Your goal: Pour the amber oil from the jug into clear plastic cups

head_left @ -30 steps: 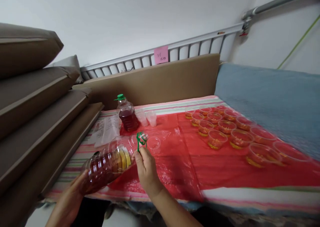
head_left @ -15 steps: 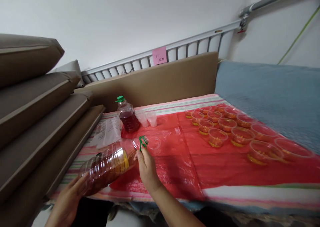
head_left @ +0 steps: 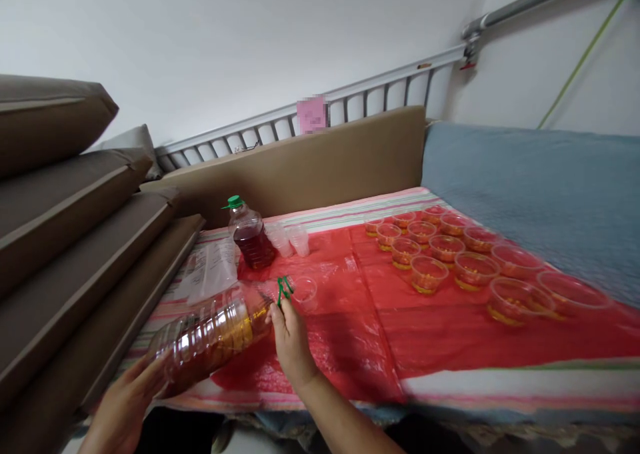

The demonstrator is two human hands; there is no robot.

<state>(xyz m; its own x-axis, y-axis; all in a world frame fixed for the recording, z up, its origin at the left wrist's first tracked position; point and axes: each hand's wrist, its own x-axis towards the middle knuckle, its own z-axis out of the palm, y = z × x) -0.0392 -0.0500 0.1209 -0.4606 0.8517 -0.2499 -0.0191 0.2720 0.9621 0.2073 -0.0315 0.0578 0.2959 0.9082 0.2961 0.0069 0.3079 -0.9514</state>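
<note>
A large clear plastic bottle [head_left: 207, 337], tilted far over with its neck to the right, holds yellow-amber liquid reaching toward the neck. My left hand [head_left: 127, 394] supports its base end, fingers against the side. My right hand [head_left: 291, 344] is closed on the bottle at the neck, by the green handle ring [head_left: 285, 289]. Just beyond the mouth stands a clear plastic cup [head_left: 304, 293] on the red plastic sheet [head_left: 345, 307]; whether liquid runs into it I cannot make out.
Several clear cups with yellow liquid [head_left: 429, 275] stand in rows at right. Behind the cup are a green-capped bottle of dark red liquid [head_left: 255, 246] and stacked cups [head_left: 299, 241]. Brown cushions [head_left: 75, 241] are piled at left; a brown panel [head_left: 310, 167] and radiator [head_left: 370, 101] line the back.
The yellow liquid has moved further into the bottle's neck. Both hands keep their hold, and the whole view has shifted slightly.
</note>
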